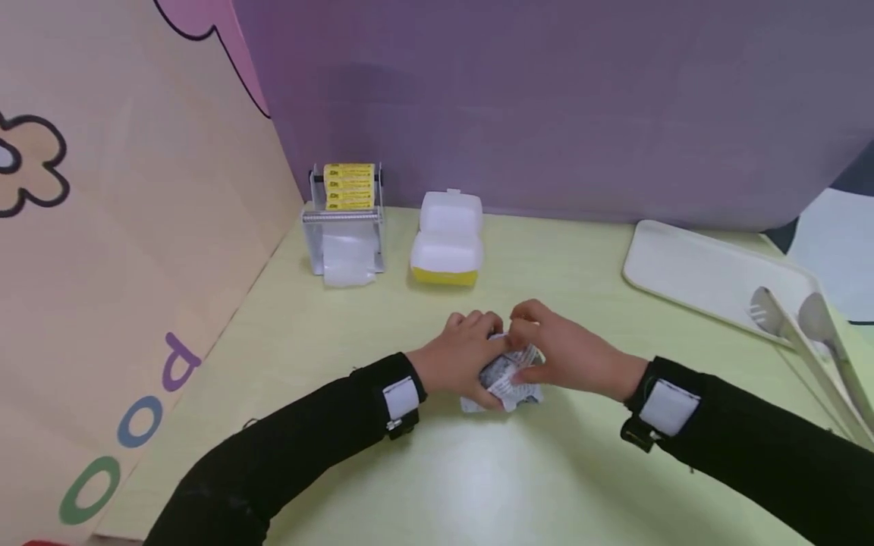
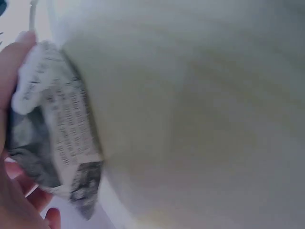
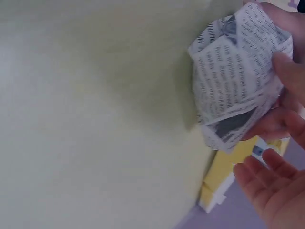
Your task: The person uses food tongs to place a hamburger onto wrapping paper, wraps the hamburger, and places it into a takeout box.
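Near the middle of the table, both hands are at a small paper bundle (image 1: 508, 377) wrapped in black-and-white newsprint-patterned paper. The left hand (image 1: 464, 362) grips it from the left, thumb at its near side and fingers over the far side. From the right, the right hand (image 1: 573, 353) pinches the wrap with thumb and forefinger, close against the left fingers. Its other fingers (image 3: 259, 174) stay off the paper in the right wrist view. Folded, overlapping flaps show on the bundle (image 3: 233, 81) there. A pointed paper corner (image 2: 86, 191) sticks out in the left wrist view. What the paper wraps is hidden.
An open white-and-yellow clamshell box (image 1: 447, 243) stands behind the hands. Left of it is a metal dispenser (image 1: 344, 227) with a roll of yellow-printed labels. At the right lie a white tray (image 1: 703, 265) and tongs (image 1: 812, 356) across its edge. A purple wall closes the back.
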The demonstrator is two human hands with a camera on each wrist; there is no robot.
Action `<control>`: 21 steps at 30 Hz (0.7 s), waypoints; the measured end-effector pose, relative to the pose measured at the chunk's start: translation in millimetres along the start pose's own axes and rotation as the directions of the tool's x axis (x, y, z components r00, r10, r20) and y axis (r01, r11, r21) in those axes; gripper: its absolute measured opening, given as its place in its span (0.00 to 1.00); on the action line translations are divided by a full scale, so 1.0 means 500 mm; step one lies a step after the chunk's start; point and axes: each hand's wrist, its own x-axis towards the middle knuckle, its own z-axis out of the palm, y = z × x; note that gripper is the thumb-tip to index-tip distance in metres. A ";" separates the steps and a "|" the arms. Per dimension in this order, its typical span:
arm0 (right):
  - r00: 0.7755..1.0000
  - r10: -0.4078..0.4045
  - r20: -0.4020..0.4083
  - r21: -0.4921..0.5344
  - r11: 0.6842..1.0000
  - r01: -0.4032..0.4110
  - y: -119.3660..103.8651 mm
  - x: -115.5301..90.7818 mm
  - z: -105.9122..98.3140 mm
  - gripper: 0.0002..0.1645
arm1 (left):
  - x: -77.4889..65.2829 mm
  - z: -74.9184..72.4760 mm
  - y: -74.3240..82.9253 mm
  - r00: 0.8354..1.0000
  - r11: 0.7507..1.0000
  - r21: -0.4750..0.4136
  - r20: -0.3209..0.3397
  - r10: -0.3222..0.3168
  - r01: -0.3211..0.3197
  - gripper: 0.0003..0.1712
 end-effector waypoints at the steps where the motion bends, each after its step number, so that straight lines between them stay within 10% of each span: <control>1: 1.000 0.020 0.004 0.050 0.999 -0.020 0.002 0.001 0.006 0.21 | -0.001 -0.004 0.001 1.000 1.000 0.008 0.009 -0.002 0.001 0.53; 10: 0.997 0.002 0.083 0.166 0.986 -0.016 0.005 -0.009 0.035 0.52 | 0.002 -0.016 0.006 0.998 1.000 0.027 0.063 -0.010 0.008 0.58; 21: 0.978 -0.201 0.045 -0.141 0.968 0.206 0.005 -0.019 0.057 0.41 | -0.007 -0.035 -0.007 0.990 0.992 -0.122 0.138 0.015 0.002 0.66</control>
